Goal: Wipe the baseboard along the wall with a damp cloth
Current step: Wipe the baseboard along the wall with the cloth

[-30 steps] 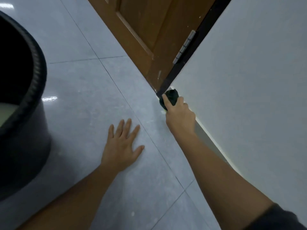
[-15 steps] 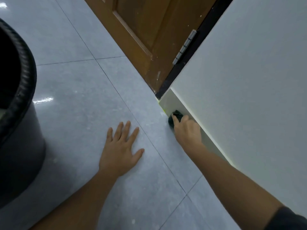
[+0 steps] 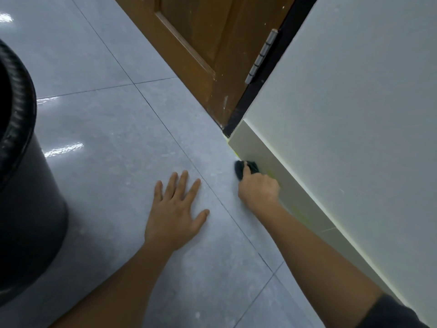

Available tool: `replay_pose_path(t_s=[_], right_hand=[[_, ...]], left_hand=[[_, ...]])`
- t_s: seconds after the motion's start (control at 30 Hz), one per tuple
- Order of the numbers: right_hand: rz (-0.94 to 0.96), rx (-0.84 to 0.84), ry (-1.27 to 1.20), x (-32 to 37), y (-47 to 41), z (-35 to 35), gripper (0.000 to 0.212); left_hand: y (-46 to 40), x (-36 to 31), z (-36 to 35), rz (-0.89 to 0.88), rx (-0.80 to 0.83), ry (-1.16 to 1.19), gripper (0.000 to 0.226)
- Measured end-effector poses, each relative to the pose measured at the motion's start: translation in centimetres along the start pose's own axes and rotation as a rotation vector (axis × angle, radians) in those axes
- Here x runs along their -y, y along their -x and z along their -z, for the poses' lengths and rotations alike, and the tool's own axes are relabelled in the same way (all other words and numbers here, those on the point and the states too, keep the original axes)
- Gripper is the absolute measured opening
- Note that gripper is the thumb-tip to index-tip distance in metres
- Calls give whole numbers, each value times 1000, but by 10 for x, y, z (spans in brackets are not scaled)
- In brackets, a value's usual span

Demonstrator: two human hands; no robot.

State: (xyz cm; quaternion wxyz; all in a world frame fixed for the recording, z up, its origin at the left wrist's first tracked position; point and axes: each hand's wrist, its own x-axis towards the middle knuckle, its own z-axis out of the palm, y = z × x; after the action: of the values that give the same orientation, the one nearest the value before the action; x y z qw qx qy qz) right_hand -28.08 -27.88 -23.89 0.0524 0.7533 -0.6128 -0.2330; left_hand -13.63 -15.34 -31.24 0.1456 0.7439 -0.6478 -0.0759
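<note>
A pale baseboard runs along the foot of the white wall, from the door frame toward the lower right. My right hand is closed around a small dark cloth, pressing it against the bottom of the baseboard where it meets the floor. Only the cloth's front end shows beyond my fingers. My left hand lies flat on the grey tiled floor, fingers spread, holding nothing.
A large black bucket with a ribbed rim stands at the left edge. A brown wooden door with a metal hinge and a black frame closes the far end of the baseboard.
My right hand has slid the cloth away from the door frame corner, back along the baseboard toward me and down to its bottom edge. My left hand has stayed flat in place.
</note>
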Motion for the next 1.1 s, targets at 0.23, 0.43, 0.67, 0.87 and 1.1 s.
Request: replay_pose_path(t_s=[0.23, 0.43, 0.67, 0.87, 1.1], right_hand=[[-42, 25, -221, 9, -6, 8, 67], [10, 23, -247, 28, -41, 21, 64], [-21, -152, -49, 39, -48, 37, 71], [63, -136, 17, 15, -26, 11, 68], [184, -150, 229, -40, 15, 5, 63]], left_hand=[[0, -1, -3, -9, -1, -10, 74], [0, -1, 0, 2, 27, -20, 76], [0, 0, 0, -7, 32, -8, 75], [0, 0, 2, -3, 30, 16, 74], [-1, 0, 1, -4, 35, 7, 74]])
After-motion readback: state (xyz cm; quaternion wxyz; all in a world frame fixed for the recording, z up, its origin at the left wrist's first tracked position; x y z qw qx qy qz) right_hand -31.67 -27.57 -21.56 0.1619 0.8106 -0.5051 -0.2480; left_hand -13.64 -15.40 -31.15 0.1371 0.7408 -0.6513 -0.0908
